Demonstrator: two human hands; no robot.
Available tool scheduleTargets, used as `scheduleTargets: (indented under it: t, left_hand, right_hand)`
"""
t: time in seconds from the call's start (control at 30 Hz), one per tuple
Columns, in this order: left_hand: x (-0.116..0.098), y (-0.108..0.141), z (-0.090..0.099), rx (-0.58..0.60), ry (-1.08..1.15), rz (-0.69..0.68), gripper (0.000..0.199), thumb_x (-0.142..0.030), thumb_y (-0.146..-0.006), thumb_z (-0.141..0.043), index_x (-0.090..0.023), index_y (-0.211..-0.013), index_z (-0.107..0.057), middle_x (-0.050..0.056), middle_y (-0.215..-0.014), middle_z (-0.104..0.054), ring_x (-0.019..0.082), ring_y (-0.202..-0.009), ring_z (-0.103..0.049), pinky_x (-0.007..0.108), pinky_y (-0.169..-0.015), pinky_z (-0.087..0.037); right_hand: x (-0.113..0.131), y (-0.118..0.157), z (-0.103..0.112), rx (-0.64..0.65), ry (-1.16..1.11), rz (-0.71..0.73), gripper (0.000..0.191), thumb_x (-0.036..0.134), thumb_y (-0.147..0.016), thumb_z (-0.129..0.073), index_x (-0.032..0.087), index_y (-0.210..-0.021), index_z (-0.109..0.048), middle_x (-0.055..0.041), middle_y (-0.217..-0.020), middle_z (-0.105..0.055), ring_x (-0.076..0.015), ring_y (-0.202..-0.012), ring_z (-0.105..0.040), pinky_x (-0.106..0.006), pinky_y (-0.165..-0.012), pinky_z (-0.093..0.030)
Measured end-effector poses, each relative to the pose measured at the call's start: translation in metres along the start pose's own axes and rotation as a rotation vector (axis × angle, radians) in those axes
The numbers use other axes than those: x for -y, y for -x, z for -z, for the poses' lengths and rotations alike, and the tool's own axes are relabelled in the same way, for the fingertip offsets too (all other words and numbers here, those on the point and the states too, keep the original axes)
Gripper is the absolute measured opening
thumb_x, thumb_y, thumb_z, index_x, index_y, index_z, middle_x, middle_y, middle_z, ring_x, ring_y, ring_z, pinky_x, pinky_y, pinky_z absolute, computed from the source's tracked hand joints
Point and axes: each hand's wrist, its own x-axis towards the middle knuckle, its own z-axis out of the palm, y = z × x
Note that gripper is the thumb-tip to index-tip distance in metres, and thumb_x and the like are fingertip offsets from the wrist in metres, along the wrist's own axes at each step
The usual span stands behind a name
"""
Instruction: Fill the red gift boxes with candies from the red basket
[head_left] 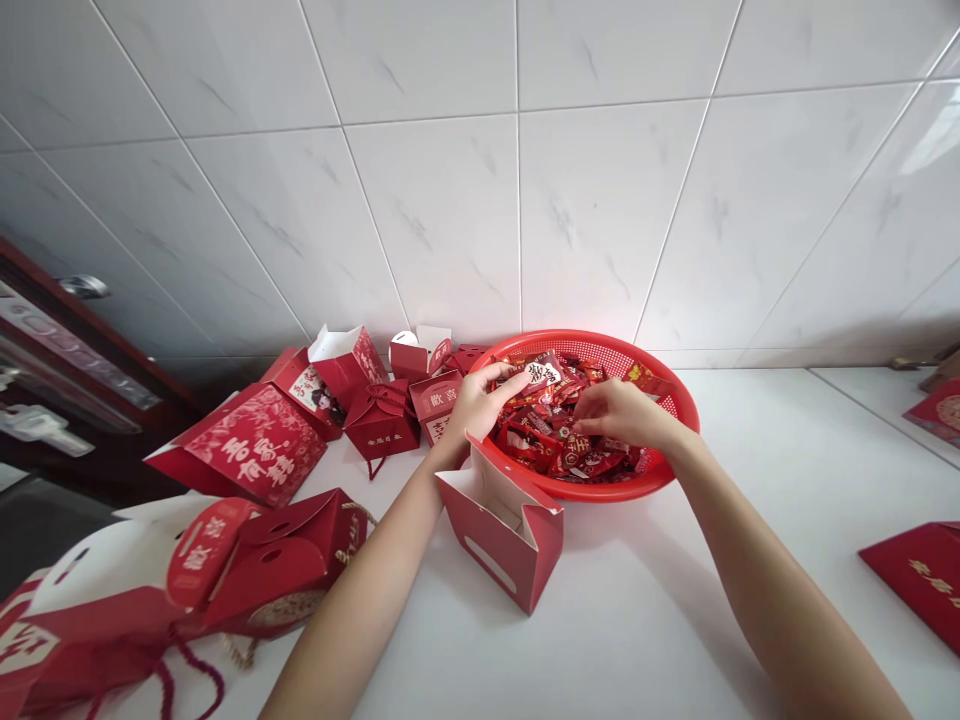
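Rn L hand [484, 400] is pinching wrapped sweet [543, 372] over basket [600, 492]; R hand [619, 412] is dipping into sweets [536, 440], grip unclear. Box [487, 535] is standing v. near L forearm [375, 590], prob. risking a knock.

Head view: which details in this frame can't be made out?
- Right hand: fingertips down among the packets; any grip unclear.
- Red basket: its bottom, under packets.
- Open red box in front: its inner bottom, behind its own walls.
- Red item at far right: cut off by the right edge, lettering incomplete.
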Motion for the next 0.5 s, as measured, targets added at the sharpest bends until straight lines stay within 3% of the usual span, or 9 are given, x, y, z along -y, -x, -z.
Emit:
scheduleTargets:
  t: [0.13,0.3,0.4,0.5]
  left_hand:
    - [0.0000,0.0000,0.0011,0.049,0.010,0.023,0.033,-0.050,-0.076,-0.083,-0.021,-0.093,-0.079,0.004,-0.096,-0.077,0.025,-0.093,-0.071,0.034,-0.083,-0.054]
    - [0.0017,-0.0011,0.0021,0.044,0.020,0.009,0.034,-0.050,-0.076,-0.083,-0.020,-0.091,-0.079,0.004,-0.096,-0.077,0.024,-0.093,-0.071,0.033,-0.084,-0.053]
    - [0.0054,-0.0033,0.0020,-0.029,0.069,-0.018,0.034,-0.051,-0.077,-0.082,-0.020,-0.091,-0.077,0.004,-0.094,-0.077,0.022,-0.091,-0.070,0.032,-0.083,-0.053]
    - [0.0092,-0.0060,0.0016,-0.113,0.102,-0.051,0.035,-0.052,-0.077,-0.081,-0.020,-0.090,-0.076,0.004,-0.095,-0.077,0.022,-0.091,-0.070,0.033,-0.085,-0.053]
  right_hand:
    - [-0.0015,0.0002,-0.0054,0.073,0.076,0.009,0.015,0.020,-0.069,-0.080,0.022,-0.075,-0.066,-0.0035,-0.075,-0.070,-0.0230,-0.074,-0.065,-0.030,-0.061,-0.046]
    - [0.0013,0.0056,-0.0023,0.228,0.054,0.074,0.016,0.013,-0.073,-0.071,0.025,-0.082,-0.075,-0.0008,-0.077,-0.073,-0.0193,-0.070,-0.067,-0.026,-0.058,-0.047]
    - [0.0026,0.0056,-0.0009,0.240,-0.031,0.127,0.027,0.011,-0.075,-0.066,0.025,-0.093,-0.080,-0.0014,-0.090,-0.079,-0.0211,-0.083,-0.072,-0.028,-0.071,-0.054]
    - [0.0032,0.0029,-0.0022,0.198,-0.135,0.157,0.018,0.015,-0.075,-0.069,0.023,-0.084,-0.082,-0.0006,-0.084,-0.080,-0.0217,-0.082,-0.074,-0.029,-0.075,-0.055]
